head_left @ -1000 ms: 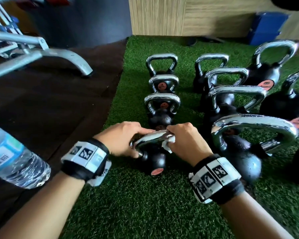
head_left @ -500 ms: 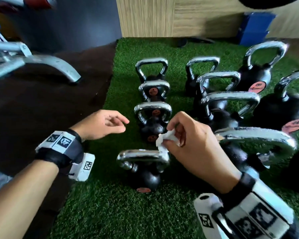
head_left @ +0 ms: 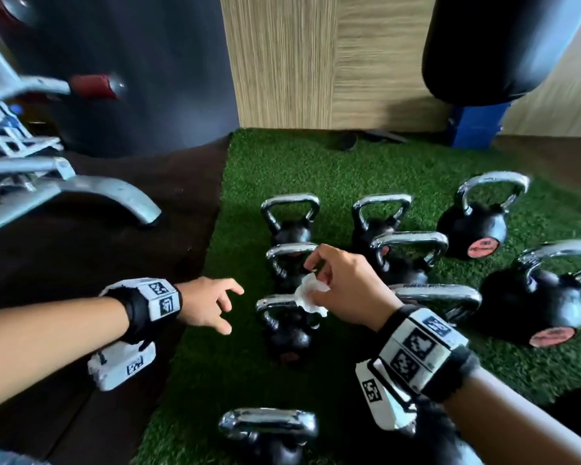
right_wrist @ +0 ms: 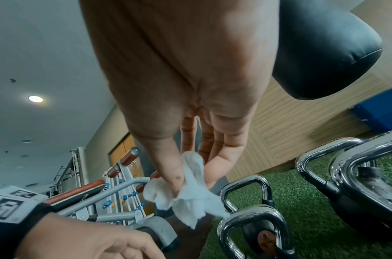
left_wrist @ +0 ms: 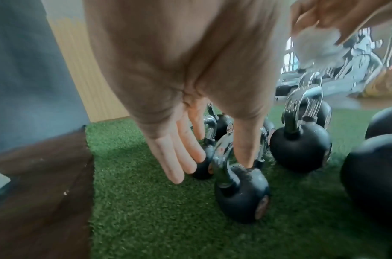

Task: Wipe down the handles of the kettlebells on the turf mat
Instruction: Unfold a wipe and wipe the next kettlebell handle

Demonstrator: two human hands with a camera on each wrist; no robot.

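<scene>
Several black kettlebells with chrome handles stand in rows on the green turf mat. My right hand pinches a crumpled white wipe just above the chrome handle of a small kettlebell in the left row. My left hand hovers to the left of that kettlebell with fingers spread and straight, holding nothing; in the left wrist view its fingers reach down beside the small kettlebell. The nearest small kettlebell stands at the bottom edge.
Larger kettlebells crowd the right side of the mat. A grey metal bench frame stands on the dark floor at left. A black punching bag hangs at upper right above a blue base. Wood-panelled wall behind.
Both hands have left the nearest kettlebell's handle and moved forward to the one behind it in the left row. The left hand opened; the right still holds the wipe. The view shifted forward.
</scene>
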